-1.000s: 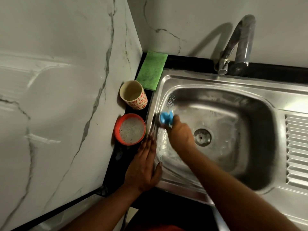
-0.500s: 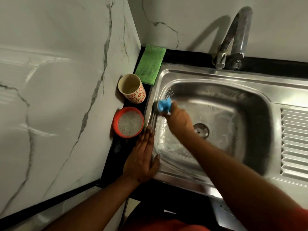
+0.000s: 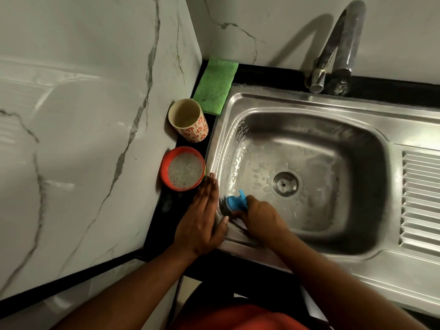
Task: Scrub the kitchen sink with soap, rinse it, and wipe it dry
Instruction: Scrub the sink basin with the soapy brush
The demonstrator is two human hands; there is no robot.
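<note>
Grip: my right hand (image 3: 259, 215) curls round blue plastic-handled scrubber (image 3: 234, 202), pressing it against stainless steel sink (image 3: 309, 103) wall just left of grip; left hand (image 3: 202, 217) flat alongside, fingers straight, bracing on rim.

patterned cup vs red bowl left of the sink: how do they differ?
The cup is cream with red flowers; the red bowl is plain. The cup is taller and narrower; the red bowl is lower and wider. The cup looks empty; the red bowl holds foamy liquid. Both stand upright on the black counter, left of the sink.
</note>
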